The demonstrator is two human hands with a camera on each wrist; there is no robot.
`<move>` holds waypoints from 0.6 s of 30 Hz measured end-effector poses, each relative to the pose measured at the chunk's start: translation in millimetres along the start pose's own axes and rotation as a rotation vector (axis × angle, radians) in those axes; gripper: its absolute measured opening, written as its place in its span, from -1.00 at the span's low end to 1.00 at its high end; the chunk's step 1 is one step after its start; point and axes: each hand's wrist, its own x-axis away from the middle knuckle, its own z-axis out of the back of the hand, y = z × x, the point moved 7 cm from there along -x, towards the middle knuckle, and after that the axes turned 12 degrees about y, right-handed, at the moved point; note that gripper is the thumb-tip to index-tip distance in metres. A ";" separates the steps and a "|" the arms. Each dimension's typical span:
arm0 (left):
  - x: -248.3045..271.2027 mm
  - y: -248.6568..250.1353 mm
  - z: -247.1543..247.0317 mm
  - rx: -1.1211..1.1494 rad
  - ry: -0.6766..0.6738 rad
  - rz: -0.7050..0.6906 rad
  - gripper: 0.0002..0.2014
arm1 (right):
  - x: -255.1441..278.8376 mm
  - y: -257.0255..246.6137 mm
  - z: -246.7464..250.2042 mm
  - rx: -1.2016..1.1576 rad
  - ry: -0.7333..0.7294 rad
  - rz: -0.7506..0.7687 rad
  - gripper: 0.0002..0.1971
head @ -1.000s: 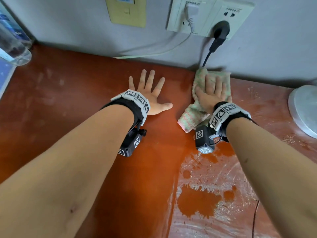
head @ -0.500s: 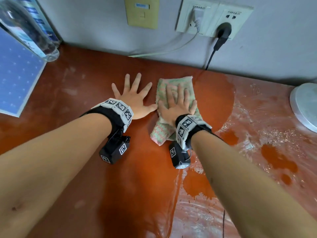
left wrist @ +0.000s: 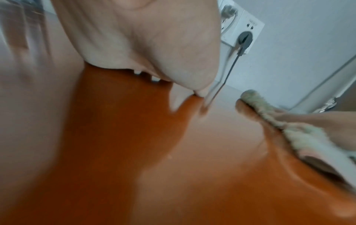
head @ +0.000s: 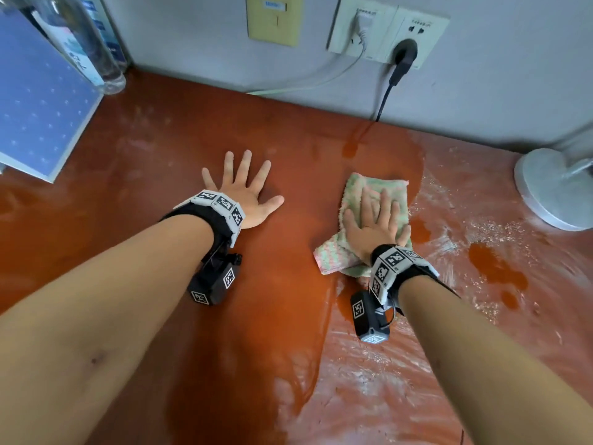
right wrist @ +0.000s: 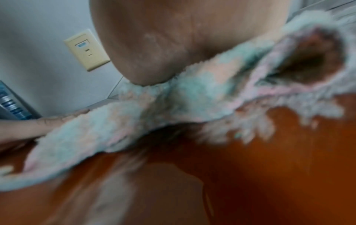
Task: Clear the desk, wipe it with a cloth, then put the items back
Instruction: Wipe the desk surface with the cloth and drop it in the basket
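Head view, nearest first: two bare forearms reaching onto the reddish-brown desk (head: pixel 288 316), each with a marker-covered wrist band and a black camera block beneath. Just beyond the bands, relative to the cloth (head: pixel 359 194): right hand (head: pixel 375 220) laid flat on top of it, fingers straight and slightly spread, pressing it to the desk, not curled round it; left hand (head: pixel 245 194) well to the left of the cloth, palm down on bare wood, fingers splayed, holding nothing. Cloth itself fluffy, pastel green and pink, folded, lying a little right of the desk's middle. To the right of the cloth, a whitish, streaky film with a few darker clean patches; to the left of it, darker and glossier wood. Farther right of the cloth, a round white base (head: pixel 552 191) at the desk edge. Far left of the cloth, a blue book (head: pixel 35 101) and, behind it, a clear bottle (head: pixel 93 49). Beyond the cloth, on the grey wall, a white socket plate (head: pixel 385 33) with a white plug and a black plug (head: pixel 405 53), cords trailing down, and a beige plate (head: pixel 274 17) to their left.

Right wrist view: blurred; heel of the palm resting on the cloth's pile.
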 end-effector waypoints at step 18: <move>92.9 -15.5 -5.3 -0.092 -0.300 -0.072 0.46 | 81.9 5.9 -23.5 -0.027 -0.008 -0.050 -0.34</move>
